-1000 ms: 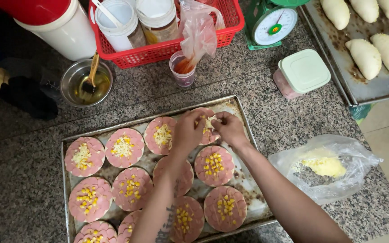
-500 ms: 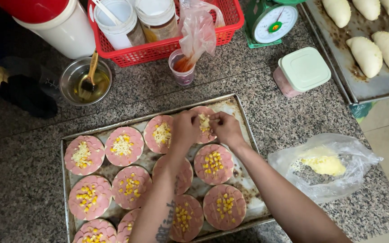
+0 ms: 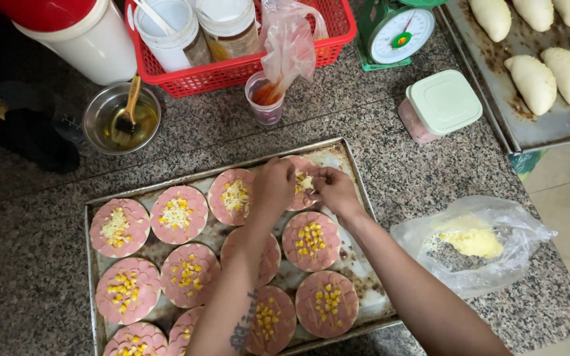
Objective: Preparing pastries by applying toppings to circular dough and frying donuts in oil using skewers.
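Pink meat rounds (image 3: 311, 240) topped yellow corn or pale shreds, speckled grey granite counter (image 3: 28, 217), red basket (image 3: 232, 69) far, green scale (image 3: 397, 33), mint-lidded pink tub (image 3: 440, 105) right.

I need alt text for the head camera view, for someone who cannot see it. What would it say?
Two bare hands, left hand and right hand, sprinkle shredded cheese on a pink meat round at the top right of a metal baking tray. The other rounds carry corn or cheese; a plastic bag of cheese lies beside it on the granite counter.
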